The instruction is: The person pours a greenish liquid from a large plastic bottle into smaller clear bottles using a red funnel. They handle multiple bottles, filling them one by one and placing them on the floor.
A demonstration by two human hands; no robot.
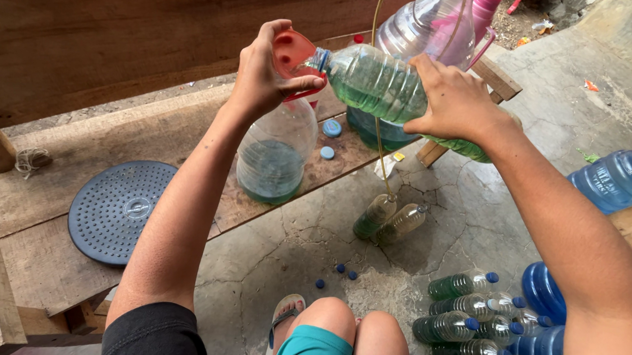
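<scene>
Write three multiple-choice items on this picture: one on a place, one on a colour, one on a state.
1. Where does the round dark perforated disc lie?
A. on the wooden bench
B. on the concrete floor
C. on the jug

2. What colour is the funnel under the left hand?
A. blue
B. red
C. yellow

3. How is the plastic bottle in the right hand held?
A. upright
B. capped, lying flat
C. tipped, mouth at the funnel

Answers:
1 A: the disc rests on the bench planks.
2 B: the funnel is red.
3 C: the bottle's neck meets the funnel above the clear jug.
</scene>
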